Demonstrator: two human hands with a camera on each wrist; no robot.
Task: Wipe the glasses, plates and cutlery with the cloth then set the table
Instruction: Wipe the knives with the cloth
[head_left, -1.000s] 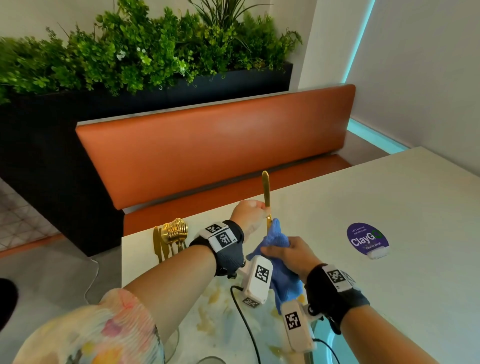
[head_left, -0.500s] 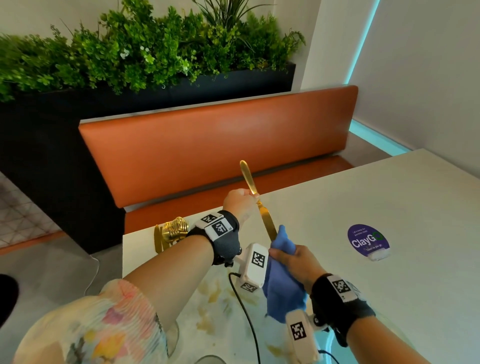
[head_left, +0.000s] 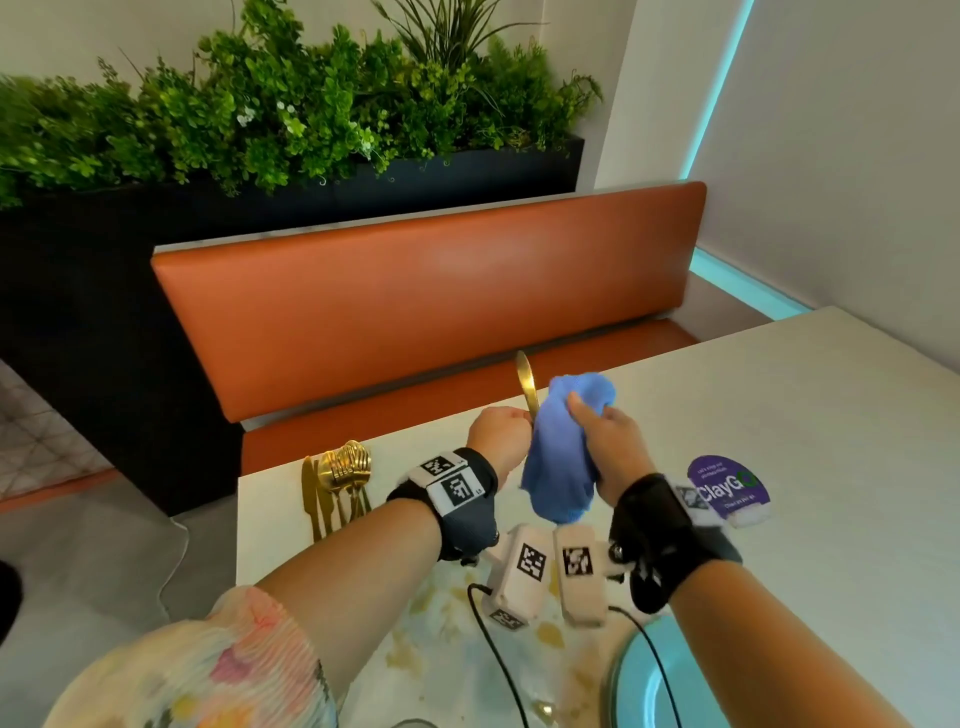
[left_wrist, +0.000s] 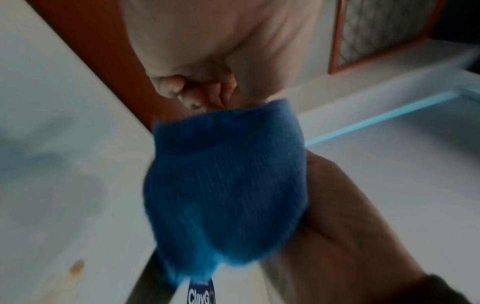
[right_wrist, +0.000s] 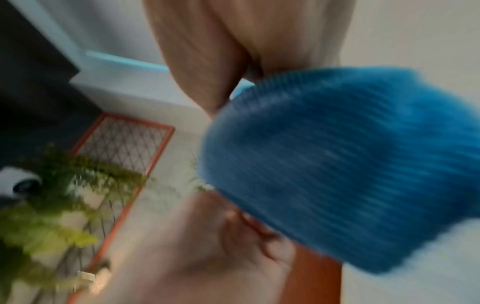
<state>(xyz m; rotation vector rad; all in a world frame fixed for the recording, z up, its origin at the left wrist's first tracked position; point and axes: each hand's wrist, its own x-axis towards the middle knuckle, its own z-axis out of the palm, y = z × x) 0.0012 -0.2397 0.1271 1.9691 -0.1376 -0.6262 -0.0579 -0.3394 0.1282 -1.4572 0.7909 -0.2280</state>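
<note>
My left hand (head_left: 501, 431) grips a gold knife (head_left: 527, 382) by one end, its other end pointing up over the table's far edge. My right hand (head_left: 605, 434) holds a bunched blue cloth (head_left: 563, 447) wrapped around the knife's lower part, right beside my left fist. In the left wrist view the blue cloth (left_wrist: 226, 189) hides most of the knife below my curled left hand (left_wrist: 197, 90). The right wrist view is blurred, with the blue cloth (right_wrist: 345, 164) filling its right side. A pile of gold cutlery (head_left: 340, 480) lies on the table's left edge.
The white table (head_left: 779, 395) carries a round purple sticker (head_left: 724, 488) to the right. A pale blue plate (head_left: 644, 680) sits at the near right, and yellowish marks run across the near table surface. An orange bench (head_left: 415, 296) and a planter stand behind.
My right hand slid the cloth up along the knife, from below my left hand to level with it. The knife swung from tilted left back to nearly upright.
</note>
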